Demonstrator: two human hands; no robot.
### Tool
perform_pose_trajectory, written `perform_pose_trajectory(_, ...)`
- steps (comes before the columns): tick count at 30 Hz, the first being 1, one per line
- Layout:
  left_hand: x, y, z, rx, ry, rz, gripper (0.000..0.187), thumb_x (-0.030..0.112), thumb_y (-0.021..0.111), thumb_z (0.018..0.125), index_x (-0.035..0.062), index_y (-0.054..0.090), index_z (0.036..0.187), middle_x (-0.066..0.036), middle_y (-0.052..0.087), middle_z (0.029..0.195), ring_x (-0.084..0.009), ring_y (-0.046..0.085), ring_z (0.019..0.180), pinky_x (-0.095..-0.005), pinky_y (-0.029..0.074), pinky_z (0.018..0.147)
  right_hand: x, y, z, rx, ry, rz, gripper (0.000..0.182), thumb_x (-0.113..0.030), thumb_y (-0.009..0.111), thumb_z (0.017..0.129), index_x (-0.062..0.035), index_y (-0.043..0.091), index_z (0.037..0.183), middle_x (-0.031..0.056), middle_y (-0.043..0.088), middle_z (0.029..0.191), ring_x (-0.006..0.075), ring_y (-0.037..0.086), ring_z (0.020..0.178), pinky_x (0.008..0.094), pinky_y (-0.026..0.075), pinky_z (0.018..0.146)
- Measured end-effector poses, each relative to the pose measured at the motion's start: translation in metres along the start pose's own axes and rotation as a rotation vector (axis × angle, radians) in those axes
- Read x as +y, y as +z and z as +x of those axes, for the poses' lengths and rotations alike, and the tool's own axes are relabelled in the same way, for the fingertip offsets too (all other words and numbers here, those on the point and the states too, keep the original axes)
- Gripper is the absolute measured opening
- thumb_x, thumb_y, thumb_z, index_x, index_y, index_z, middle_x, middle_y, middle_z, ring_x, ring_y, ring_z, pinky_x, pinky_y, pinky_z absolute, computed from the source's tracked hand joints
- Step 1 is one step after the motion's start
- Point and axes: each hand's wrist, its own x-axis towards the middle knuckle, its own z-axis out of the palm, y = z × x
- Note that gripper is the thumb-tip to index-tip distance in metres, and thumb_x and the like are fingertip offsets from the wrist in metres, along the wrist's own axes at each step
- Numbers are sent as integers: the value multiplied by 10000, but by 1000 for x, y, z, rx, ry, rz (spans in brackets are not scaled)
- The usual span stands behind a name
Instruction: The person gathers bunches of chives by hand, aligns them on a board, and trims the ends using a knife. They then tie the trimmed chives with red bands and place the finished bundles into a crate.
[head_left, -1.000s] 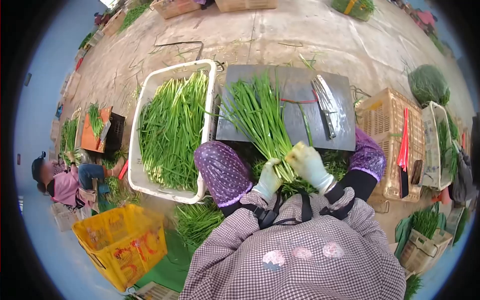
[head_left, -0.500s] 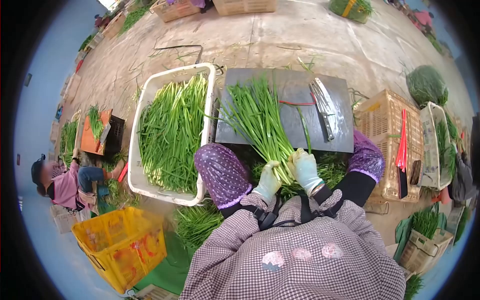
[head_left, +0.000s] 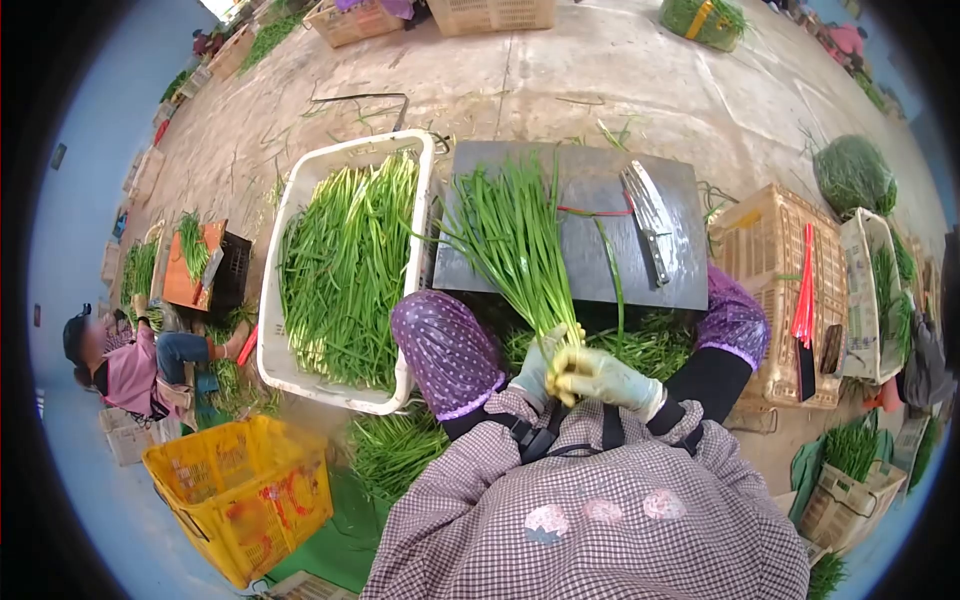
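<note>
A bunch of garlic chives [head_left: 520, 235] lies with its leaf tips on a dark board [head_left: 480, 268] and its pale stem ends toward my body. My gloved left hand [head_left: 538, 368] is closed around the stems near their base. Across the stem ends, my gloved right hand [head_left: 605, 379] has its fingers curled on them, partly hiding the cut ends. On the right side of the board lies a knife [head_left: 650, 225] with a wide blade, beside a red strip [head_left: 598, 211] and one loose chive leaf [head_left: 612, 262].
To the left stands a white crate [head_left: 270, 330] full of chives. A yellow crate [head_left: 240, 490] sits lower left. On the right, a tan crate [head_left: 765, 270] carries red strips [head_left: 805, 290]. Another person [head_left: 130, 365] sits at far left. More chives lie beneath the board.
My right hand has moved left and over the stem ends, its fingers now curled on them. Both hands sit slightly nearer my body, and the bunch has been drawn a little toward me.
</note>
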Motion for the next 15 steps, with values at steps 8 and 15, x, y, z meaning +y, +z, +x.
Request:
perform_pose_trajectory(8, -19, -1, 20, 18, 198, 45, 259, 224, 544, 1102, 68, 610, 1298, -76, 699, 1194, -228, 712, 986, -409, 625, 858, 57, -43, 78, 730, 209, -1005, 395, -412, 772, 901, -63, 683, 1063, 183, 755, 999, 392, 731, 937, 478, 568, 834)
perform_pose_trajectory(15, 3, -3, 1, -198, 72, -249, 307, 274, 547, 1091, 64, 626, 1300, -105, 718, 1155, -276, 713, 1054, -494, 590, 974, 77, -65, 62, 742, -9, -215, 132, -167, 685, 998, -71, 598, 1020, 7, 591, 833, 91, 550, 769, 278, 481, 699)
